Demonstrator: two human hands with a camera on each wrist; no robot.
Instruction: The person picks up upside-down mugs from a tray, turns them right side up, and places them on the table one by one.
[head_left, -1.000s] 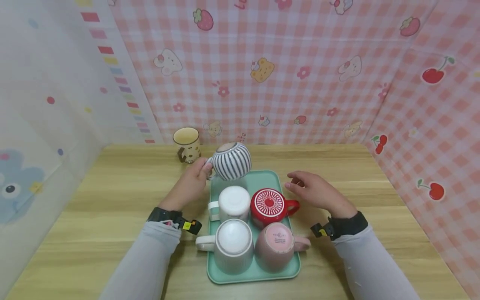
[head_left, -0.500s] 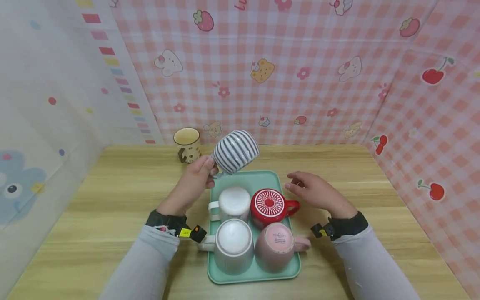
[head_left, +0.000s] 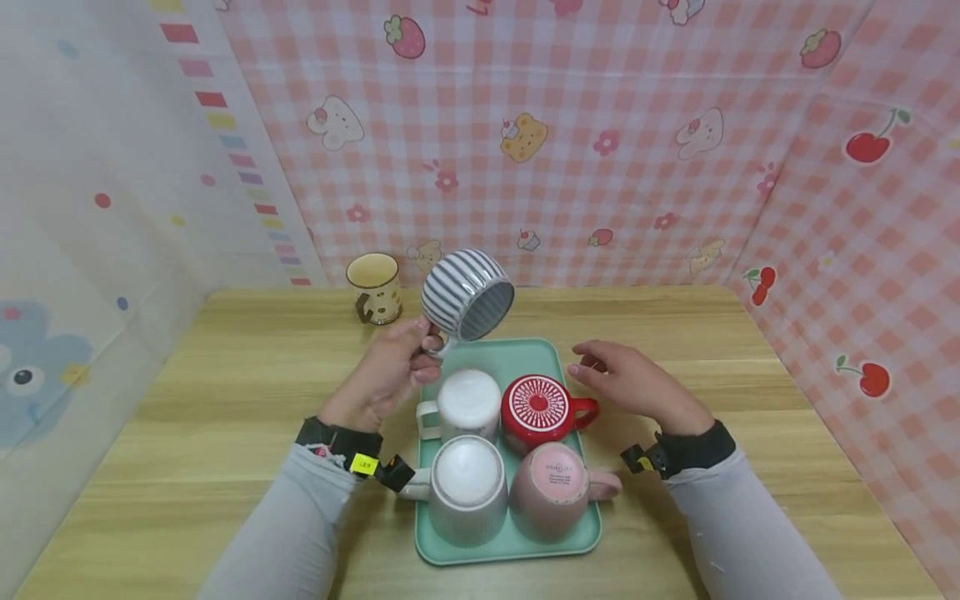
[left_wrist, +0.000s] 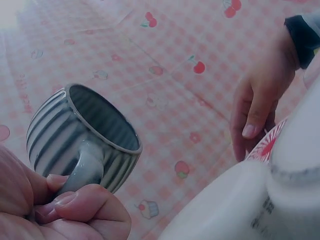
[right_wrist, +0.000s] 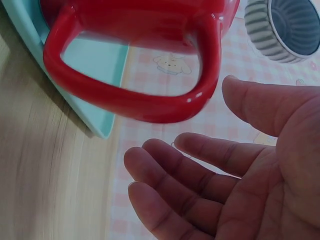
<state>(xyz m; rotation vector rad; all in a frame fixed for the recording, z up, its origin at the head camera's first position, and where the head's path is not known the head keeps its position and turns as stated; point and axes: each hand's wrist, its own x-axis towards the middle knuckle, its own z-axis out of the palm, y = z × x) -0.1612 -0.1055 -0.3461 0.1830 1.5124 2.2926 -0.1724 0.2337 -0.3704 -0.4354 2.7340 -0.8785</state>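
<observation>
A striped grey-and-white mug [head_left: 463, 292] is held by its handle in my left hand [head_left: 390, 367], above the far end of a mint-green tray [head_left: 528, 354]. It is tilted, its mouth facing right and toward me; the left wrist view shows the fingers curled round the handle of the mug [left_wrist: 75, 135]. My right hand [head_left: 630, 379] hovers beside the red mug [head_left: 538, 408], fingers relaxed and holding nothing. In the right wrist view the red mug's handle [right_wrist: 125, 102] lies just beyond the fingertips, apart from them.
Upside down on the tray also stand a white mug [head_left: 468, 404], a ribbed whitish mug [head_left: 467, 492] and a pink mug [head_left: 551, 496]. A yellow patterned mug [head_left: 378, 292] is upright at the back left of the wooden table [head_left: 187, 417]. A checked cloth [head_left: 600, 192] hangs behind.
My left hand has raised the striped mug slightly and turned it from base-up, so its mouth now shows. The right hand has stayed in place.
</observation>
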